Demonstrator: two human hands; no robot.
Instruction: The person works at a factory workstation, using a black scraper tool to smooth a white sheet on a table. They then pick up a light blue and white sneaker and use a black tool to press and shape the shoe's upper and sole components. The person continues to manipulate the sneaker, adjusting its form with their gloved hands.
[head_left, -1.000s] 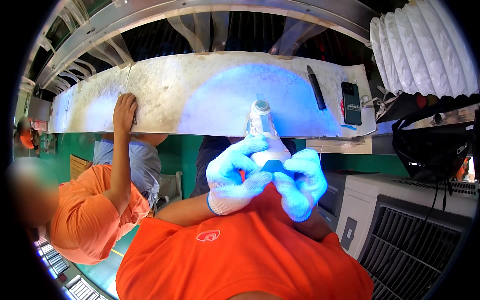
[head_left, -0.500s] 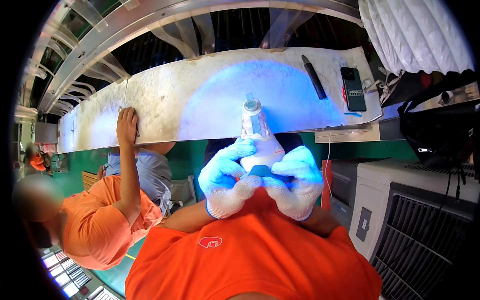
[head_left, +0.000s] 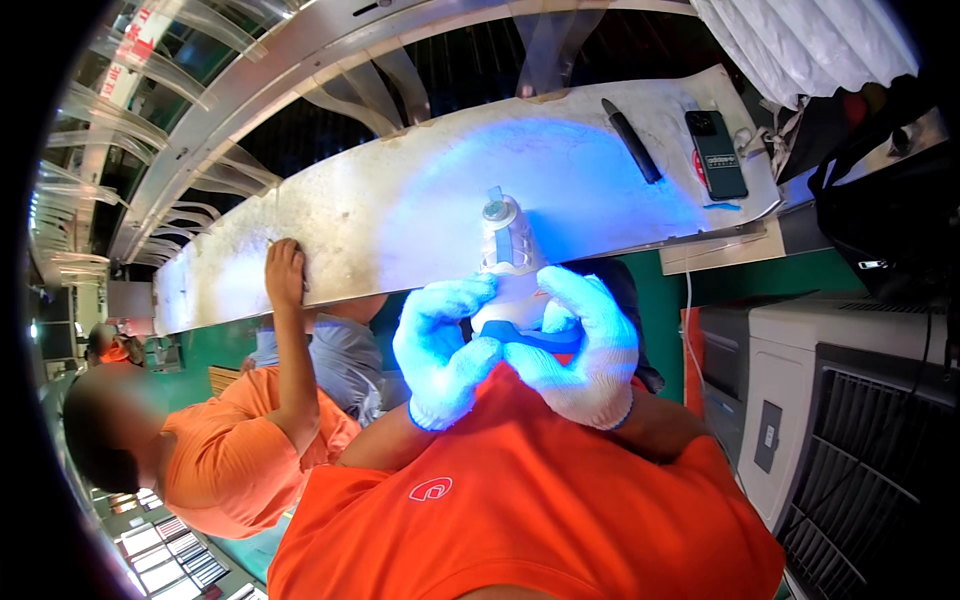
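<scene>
A white shoe [head_left: 508,286] is held at the table's near edge, with its end close to my body edged by a blue sole [head_left: 520,334]. Its far end carries a strip of clear tape or film over a round light-coloured top. In a white knit glove, my left hand [head_left: 440,345] grips the shoe's left side, fingertips on the upper and thumb by the blue sole. My right hand [head_left: 592,345], gloved alike, grips the right side, its thumb at the sole's near edge. The fingers partly hide the shoe's sides.
Blue light falls on the pale worktable [head_left: 420,215]. At its right lie a black pen-like tool [head_left: 632,142] and a dark phone [head_left: 718,155]. A black bag [head_left: 890,220] hangs beyond, above a white slatted machine [head_left: 790,370]. A co-worker's hand [head_left: 286,268] rests on the table's left part.
The view has turned slightly. My right fingers have moved up along the shoe's side, and more of the blue sole shows between my thumbs. Both hands still hold the shoe.
</scene>
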